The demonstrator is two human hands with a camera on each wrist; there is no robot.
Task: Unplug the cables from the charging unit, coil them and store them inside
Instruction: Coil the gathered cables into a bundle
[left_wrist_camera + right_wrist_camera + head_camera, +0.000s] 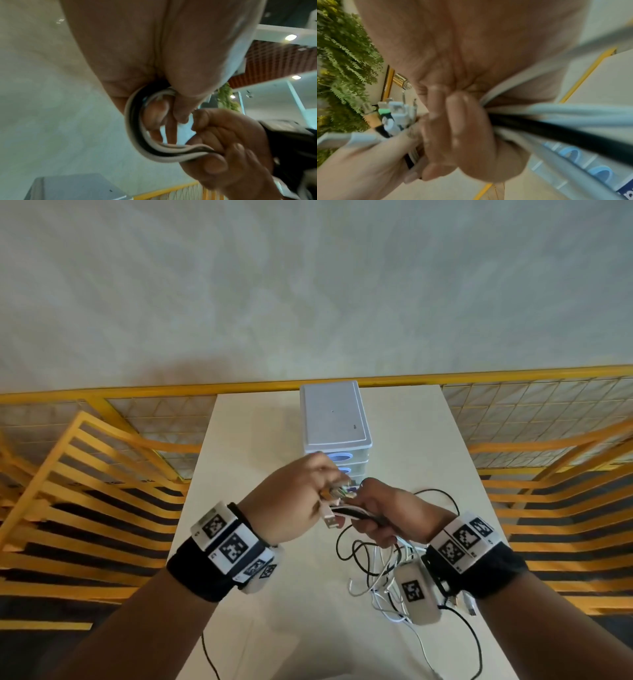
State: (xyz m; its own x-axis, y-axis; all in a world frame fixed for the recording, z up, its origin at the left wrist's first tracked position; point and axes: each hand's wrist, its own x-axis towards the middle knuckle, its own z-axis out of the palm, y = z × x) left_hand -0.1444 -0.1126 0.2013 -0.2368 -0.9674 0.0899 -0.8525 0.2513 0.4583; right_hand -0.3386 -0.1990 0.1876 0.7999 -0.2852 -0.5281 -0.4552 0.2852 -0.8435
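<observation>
Both hands were up over the bench [260,628], in front of the drawer unit [334,419]. L hand [291,501] gripped the plug ends; R hand [394,515] was closed round the cables [137,146] just beside it. Bundle ran L-to-R btwn hands, slack trailing down-right onto bench. Judged next: R hand, nearer the slack, feeds loops toward L.

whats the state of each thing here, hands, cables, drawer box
left hand: gripping the plug ends of the cable bundle
right hand: closed round the bundle beside the left hand
cables: black and white, bunched between both hands, the rest trailing loose and uncoiled on the table
plugs: free, sticking out past the fingers
drawer unit: upright at the table's far edge; drawers look shut
</observation>
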